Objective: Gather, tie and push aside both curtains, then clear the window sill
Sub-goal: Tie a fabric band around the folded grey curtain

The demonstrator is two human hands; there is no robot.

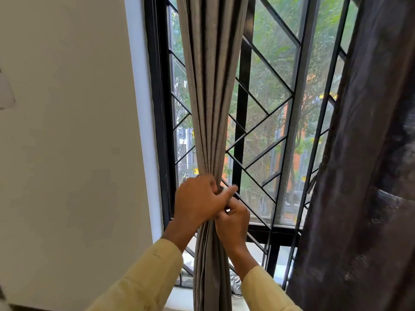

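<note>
grey curtain (210,97) bunched, hangs vertical | left hand (197,199), right hand (233,223) both clamped round it

Gathered grey curtain (211,108) hangs mid-window, blocking straight reach to the window sill (179,297) behind it. Open gap between it and the dark curtain (363,176) on the right. Black window grille (265,135) bars passage outward. Wall (67,131) closes the left side.

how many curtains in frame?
2. Grey-beige curtain at centre, bunched in both hands; dark curtain hanging loose at right. Any others would be out of view.
</note>
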